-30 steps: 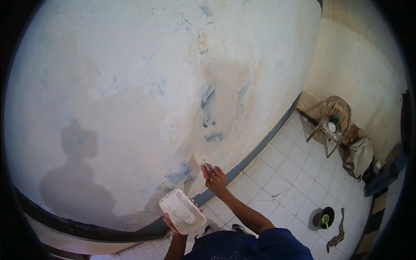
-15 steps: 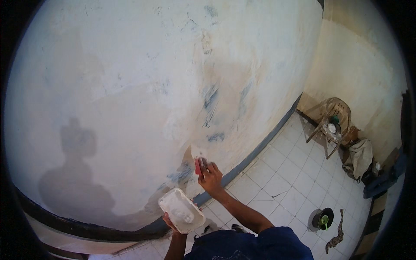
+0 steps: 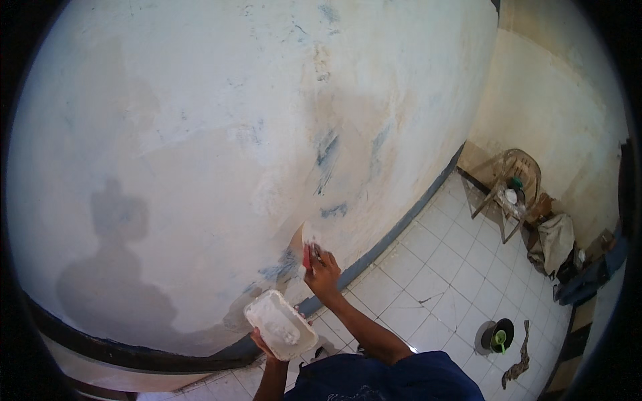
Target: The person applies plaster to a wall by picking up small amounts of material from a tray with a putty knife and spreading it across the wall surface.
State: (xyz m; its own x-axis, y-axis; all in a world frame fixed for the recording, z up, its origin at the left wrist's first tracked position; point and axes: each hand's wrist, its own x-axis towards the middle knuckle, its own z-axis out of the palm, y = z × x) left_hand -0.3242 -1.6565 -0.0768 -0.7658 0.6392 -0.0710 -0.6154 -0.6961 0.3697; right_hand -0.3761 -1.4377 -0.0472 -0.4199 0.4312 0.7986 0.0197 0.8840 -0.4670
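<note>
My right hand (image 3: 324, 275) is closed around the red handle of a putty knife (image 3: 308, 255). The pale blade is held against the lower part of the stained white wall (image 3: 200, 174), or very close to it. Below and to the left, my left hand (image 3: 263, 343) grips a rectangular white plastic tub (image 3: 302, 348) by its side and underneath, so some of its fingers are hidden. White putty (image 3: 275, 326) lies inside the tub. Blue-grey marks (image 3: 327, 157) and a beige smoothed patch show on the wall above the knife.
A dark blue skirting strip (image 3: 401, 234) borders the white tiled floor (image 3: 414, 287). To the right stand a plastic chair (image 3: 521, 175) with things on it, a pale sack (image 3: 555, 240), and a black bucket (image 3: 506, 329) with a green scoop. A crumpled rag (image 3: 516, 371) lies near the bucket.
The putty knife's blade has shifted slightly right and tilted more upright. My right hand has moved a little with it. The tub and my left hand stay almost where they were.
</note>
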